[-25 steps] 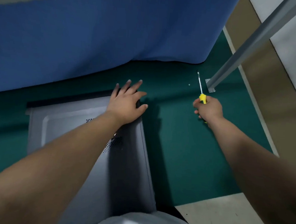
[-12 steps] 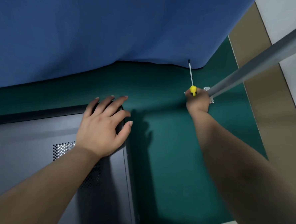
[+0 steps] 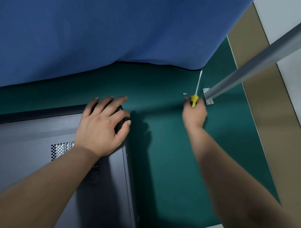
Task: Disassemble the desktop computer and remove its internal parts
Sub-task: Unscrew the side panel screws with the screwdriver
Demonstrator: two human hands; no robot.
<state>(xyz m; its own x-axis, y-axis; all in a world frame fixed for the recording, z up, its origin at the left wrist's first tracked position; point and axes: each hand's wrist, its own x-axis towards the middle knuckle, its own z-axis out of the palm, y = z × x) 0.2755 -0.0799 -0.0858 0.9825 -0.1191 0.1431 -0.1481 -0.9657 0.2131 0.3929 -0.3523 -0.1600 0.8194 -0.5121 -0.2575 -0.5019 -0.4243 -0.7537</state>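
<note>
The desktop computer (image 3: 55,161) lies on its side on the green counter (image 3: 169,168), a grey metal case with a perforated vent patch. The left hand (image 3: 101,126) rests flat on the case's far right corner, fingers spread over the edge. Right of the case, the right hand (image 3: 194,114) grips a yellow-handled screwdriver (image 3: 194,99), blurred, beside small screws (image 3: 185,93).

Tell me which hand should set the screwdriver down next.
Right. The right hand already grips the yellow-handled screwdriver over the green mat; the left hand rests flat on the computer case.
</note>
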